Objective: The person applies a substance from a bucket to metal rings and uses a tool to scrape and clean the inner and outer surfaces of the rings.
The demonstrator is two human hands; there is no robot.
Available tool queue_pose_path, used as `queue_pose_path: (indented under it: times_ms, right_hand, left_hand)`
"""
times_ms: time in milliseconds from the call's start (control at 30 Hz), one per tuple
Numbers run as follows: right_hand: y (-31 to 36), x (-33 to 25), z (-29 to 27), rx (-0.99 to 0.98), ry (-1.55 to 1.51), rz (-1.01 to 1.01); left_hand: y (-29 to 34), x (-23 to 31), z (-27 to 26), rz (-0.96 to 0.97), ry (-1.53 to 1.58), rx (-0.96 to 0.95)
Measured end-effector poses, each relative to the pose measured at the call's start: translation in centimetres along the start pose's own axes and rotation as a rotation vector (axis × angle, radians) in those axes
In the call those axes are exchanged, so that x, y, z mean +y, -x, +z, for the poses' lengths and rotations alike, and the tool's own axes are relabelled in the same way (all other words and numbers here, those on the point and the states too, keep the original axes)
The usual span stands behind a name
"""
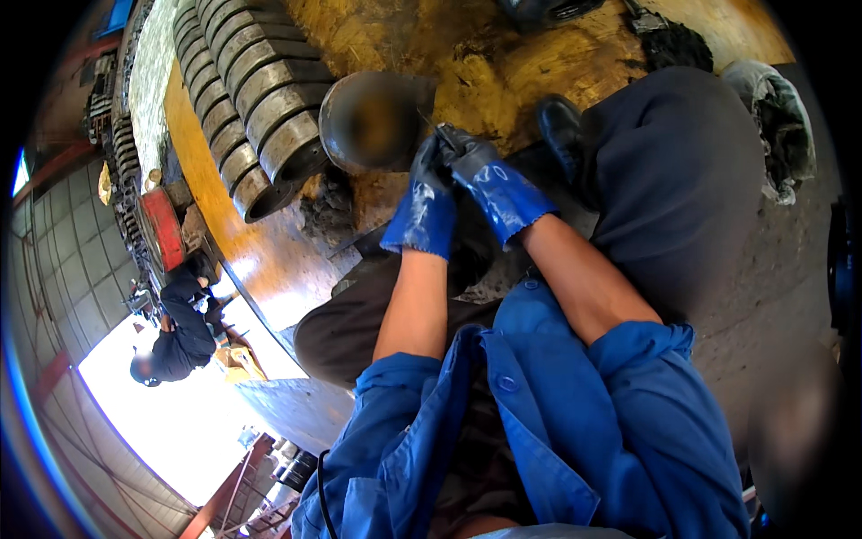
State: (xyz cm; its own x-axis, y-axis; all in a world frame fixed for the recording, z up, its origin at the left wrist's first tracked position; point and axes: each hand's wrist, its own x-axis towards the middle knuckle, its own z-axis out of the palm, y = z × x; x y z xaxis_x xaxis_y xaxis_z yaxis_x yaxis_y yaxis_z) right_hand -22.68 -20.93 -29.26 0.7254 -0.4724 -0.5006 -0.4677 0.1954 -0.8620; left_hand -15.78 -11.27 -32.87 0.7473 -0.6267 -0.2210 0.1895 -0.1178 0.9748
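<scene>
My left hand (pixel 425 193) and my right hand (pixel 480 171) wear blue rubber gloves darkened with grime at the fingers. They meet in front of me, fingers closed and pressed together. A thin dark piece seems to stick out at the fingertips, too small to name. Just left of the fingertips is a rounded dark metal piece (pixel 334 124), its middle blurred. Beyond it, two rows of thick metal rings (pixel 274 108) lie side by side on a worn yellow-brown metal surface (pixel 485 76).
A dark grimy lump (pixel 330 208) lies near the rings. At the far right are a black clump (pixel 675 43) and a clear plastic bag (pixel 802 135) with dark contents. My bent knees flank my arms. Off to the left, another person in dark clothes (pixel 184 328) is near a red metal part (pixel 162 229).
</scene>
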Motion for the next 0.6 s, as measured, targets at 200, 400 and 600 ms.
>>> queue_pose_path:
  times_ms: [200, 400, 600]
  right_hand:
    - [-2.7, 3.9, 0.6, 0.028, -0.128, -0.181]
    - [-2.6, 0.7, -0.7, -0.109, -0.335, -0.095]
    - [-2.7, -1.3, 0.4, -0.103, -0.302, -0.032]
  left_hand:
    - [-0.5, 4.3, 2.8, -0.338, 0.494, 0.086]
    - [-0.2, 4.1, 2.4, -0.038, -0.094, -0.027]
    - [-1.3, 2.7, 0.6, -0.177, 0.226, 0.035]
